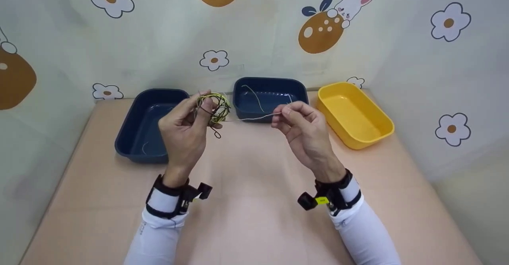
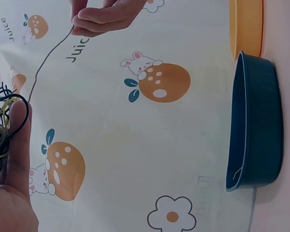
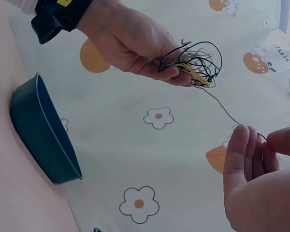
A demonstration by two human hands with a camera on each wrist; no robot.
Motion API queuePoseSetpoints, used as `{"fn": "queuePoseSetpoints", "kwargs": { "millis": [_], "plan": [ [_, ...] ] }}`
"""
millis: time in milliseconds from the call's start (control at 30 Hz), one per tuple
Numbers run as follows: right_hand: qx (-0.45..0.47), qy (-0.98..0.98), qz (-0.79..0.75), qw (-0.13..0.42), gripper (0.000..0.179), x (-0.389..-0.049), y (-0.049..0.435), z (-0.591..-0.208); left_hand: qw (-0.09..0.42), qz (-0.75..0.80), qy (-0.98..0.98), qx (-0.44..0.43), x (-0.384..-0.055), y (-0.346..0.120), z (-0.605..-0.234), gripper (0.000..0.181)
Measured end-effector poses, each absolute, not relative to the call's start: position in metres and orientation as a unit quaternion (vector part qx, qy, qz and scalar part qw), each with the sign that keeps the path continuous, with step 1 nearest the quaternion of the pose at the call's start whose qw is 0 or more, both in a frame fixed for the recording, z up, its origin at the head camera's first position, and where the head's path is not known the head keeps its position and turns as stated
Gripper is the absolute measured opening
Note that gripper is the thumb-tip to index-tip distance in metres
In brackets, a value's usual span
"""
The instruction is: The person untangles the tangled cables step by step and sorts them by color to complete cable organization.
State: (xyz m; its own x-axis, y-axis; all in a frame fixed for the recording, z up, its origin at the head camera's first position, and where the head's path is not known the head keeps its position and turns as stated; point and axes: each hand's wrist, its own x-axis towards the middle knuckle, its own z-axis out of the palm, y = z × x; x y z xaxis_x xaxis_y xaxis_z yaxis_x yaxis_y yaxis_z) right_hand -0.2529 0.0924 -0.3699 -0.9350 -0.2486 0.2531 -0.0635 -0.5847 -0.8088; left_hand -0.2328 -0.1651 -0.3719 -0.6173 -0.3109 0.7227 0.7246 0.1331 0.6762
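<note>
My left hand grips a tangled bundle of cords in black, yellow-green and pale colours, raised above the table. A small black loop dangles below the bundle. From the bundle a thin pale string runs across to my right hand, which pinches it between thumb and fingers. In the right wrist view the tangle sits at the left hand's fingertips, and the string stretches over to the right fingers. The left wrist view shows only part of the tangle, at its left edge.
A dark blue bin stands at the left with a thin strand inside. Another blue bin at the back holds a pale string. The yellow bin stands at the right. A patterned cloth wall borders the pink table.
</note>
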Motion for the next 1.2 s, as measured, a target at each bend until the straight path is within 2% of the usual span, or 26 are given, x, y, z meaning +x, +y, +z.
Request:
{"fn": "queuePoseSetpoints", "kwargs": {
  "millis": [100,200,333,467,633,733,833,933,1033,1133,1200],
  "plan": [
    [-0.153,0.429,-0.888,0.063,0.012,-0.255,0.095,-0.369,0.402,-0.646,-0.631,-0.154,-0.233,-0.167,-0.371,0.021],
    [-0.149,0.427,-0.889,0.069,0.008,-0.256,0.097,-0.367,0.397,-0.647,-0.634,-0.147,-0.232,-0.169,-0.369,0.021],
    [-0.154,0.448,-0.878,0.077,0.027,-0.255,0.098,-0.365,0.400,-0.640,-0.641,-0.140,-0.231,-0.172,-0.367,0.020],
    [-0.135,0.447,-0.880,0.091,0.032,-0.256,0.098,-0.365,0.410,-0.638,-0.638,-0.131,-0.230,-0.174,-0.365,0.020],
    [-0.098,0.360,-0.921,0.115,0.022,-0.255,0.094,-0.367,0.433,-0.630,-0.635,-0.113,-0.232,-0.173,-0.364,0.019],
    [-0.107,0.370,-0.918,0.098,0.010,-0.255,0.092,-0.369,0.441,-0.624,-0.636,-0.110,-0.232,-0.171,-0.364,0.019],
    [-0.131,0.452,-0.881,0.052,0.009,-0.253,0.091,-0.370,0.449,-0.608,-0.645,-0.114,-0.233,-0.170,-0.365,0.019],
    [-0.151,0.549,-0.822,-0.025,0.012,-0.252,0.091,-0.369,0.455,-0.574,-0.670,-0.118,-0.234,-0.170,-0.369,0.018],
    [-0.178,0.640,-0.734,-0.143,0.017,-0.250,0.089,-0.371,0.452,-0.546,-0.695,-0.119,-0.235,-0.168,-0.372,0.017],
    [-0.234,0.702,-0.601,-0.302,0.024,-0.250,0.084,-0.375,0.437,-0.547,-0.704,-0.120,-0.235,-0.164,-0.374,0.017],
    [-0.289,0.713,-0.508,-0.388,0.023,-0.249,0.080,-0.379,0.419,-0.565,-0.699,-0.124,-0.235,-0.162,-0.375,0.016]
  ]
}}
